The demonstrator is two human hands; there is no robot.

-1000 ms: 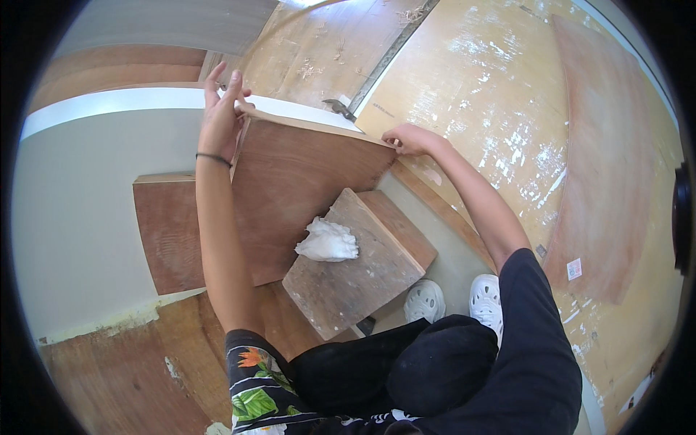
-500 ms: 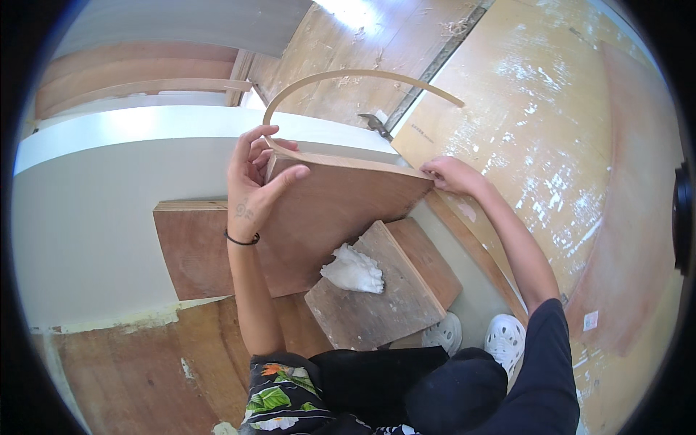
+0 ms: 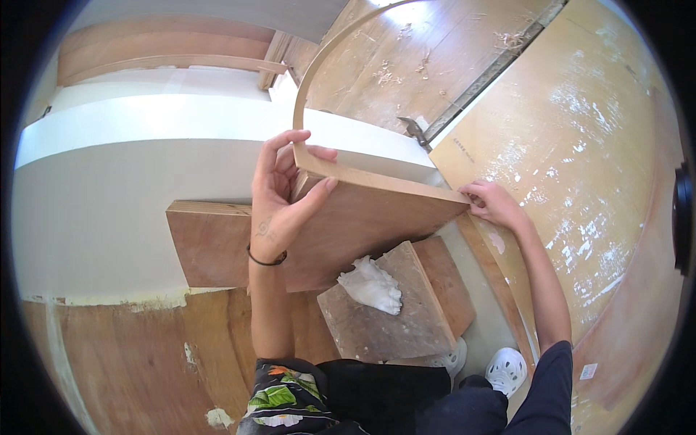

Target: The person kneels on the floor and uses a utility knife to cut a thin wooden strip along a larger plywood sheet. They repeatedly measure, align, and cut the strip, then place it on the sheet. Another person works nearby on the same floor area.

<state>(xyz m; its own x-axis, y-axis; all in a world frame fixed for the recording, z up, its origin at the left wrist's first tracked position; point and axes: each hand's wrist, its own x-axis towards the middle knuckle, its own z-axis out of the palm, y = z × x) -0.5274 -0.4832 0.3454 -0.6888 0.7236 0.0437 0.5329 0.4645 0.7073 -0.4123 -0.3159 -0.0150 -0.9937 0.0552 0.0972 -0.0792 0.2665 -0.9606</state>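
A thin, pale wood edging strip lies along the top edge of a brown plywood board, which stands on edge in front of me. Past the board's left corner its loose end bends up and curves off the top of the picture. My left hand grips that corner, fingers behind the strip and thumb over the near face of the board. At the right end of the same edge, the bent fingers of my right hand pinch the strip against the board; their tips are partly hidden.
A crumpled white cloth rests on a worn wooden block before my legs. Another plywood piece leans on the white curved wall. A hammer lies beyond the board, near a large yellowish panel at right.
The strip's loose arc has opened and risen; its free end, seen at upper right before, now leaves the picture. Both hands keep their places on the board while the whole view has shifted.
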